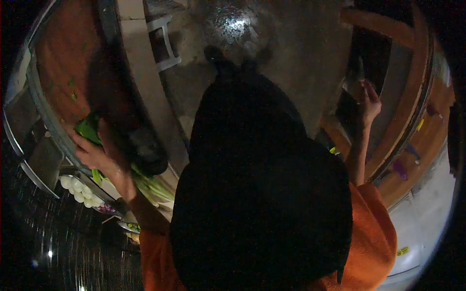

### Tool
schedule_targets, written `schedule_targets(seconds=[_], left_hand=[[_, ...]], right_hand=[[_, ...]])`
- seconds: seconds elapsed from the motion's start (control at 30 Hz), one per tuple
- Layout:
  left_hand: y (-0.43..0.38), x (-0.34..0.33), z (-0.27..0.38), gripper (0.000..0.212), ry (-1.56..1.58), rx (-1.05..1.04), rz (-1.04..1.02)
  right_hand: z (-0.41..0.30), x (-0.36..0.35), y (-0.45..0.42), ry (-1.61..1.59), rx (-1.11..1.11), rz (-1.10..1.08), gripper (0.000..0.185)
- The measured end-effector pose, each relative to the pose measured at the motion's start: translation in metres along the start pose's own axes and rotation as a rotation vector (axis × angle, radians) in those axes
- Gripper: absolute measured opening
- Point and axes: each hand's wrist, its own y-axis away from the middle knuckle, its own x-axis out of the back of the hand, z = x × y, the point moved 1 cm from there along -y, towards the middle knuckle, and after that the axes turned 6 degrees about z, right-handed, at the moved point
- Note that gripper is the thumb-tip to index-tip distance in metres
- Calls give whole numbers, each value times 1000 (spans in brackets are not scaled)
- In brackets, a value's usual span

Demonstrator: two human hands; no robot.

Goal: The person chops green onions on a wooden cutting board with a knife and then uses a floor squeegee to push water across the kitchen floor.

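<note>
My left hand (105,160) presses around a bunch of green leafy stalks at the edge of a reddish-brown board (62,54). Dark green leaves (88,130) show above its fingers. Pale green stalks (154,187) run out below the wrist. Over on the right, my right hand (370,103) is raised, away from the board, and grips what looks like a small knife (361,69), its thin blade pointing up. Dim light and blur hide the knife's details. Small green scraps (71,82) lie on the board.
Left of the board sits a tray of round white pieces, perhaps peeled onions (82,191), with purple bits (105,208) beside them. A bowl holds chopped green pieces (133,226). A wooden frame (407,105) stands at right, near purple scraps (399,171). A large dark shape fills the middle.
</note>
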Motion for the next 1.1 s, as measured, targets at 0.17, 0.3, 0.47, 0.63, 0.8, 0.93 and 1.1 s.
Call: schedule_targets(seconds=[0.17, 0.3, 0.47, 0.63, 0.8, 0.93, 1.1], left_hand=[[5, 1, 2, 68, -22, -65, 25], [7, 4, -1, 66, 15, -49, 16], [8, 1, -14, 69, -30, -75, 21], [8, -7, -22, 73, -89, -23, 58], [4, -9, -36, 78, -157, 33, 42], [6, -6, -31, 82, -142, 78, 27], [6, -4, -25, 81, -85, 101, 14]], right_hand=[[49, 0, 17, 42, -9, -12, 28], [80, -2, 40, -68, -142, -23, 28], [98, 6, 67, 35, -149, -9, 28], [142, 10, 87, 50, -48, -36, 26], [162, 14, 101, 56, -72, -36, 24], [169, 22, 115, 165, -123, -45, 27], [204, 20, 123, 116, -140, -42, 26]])
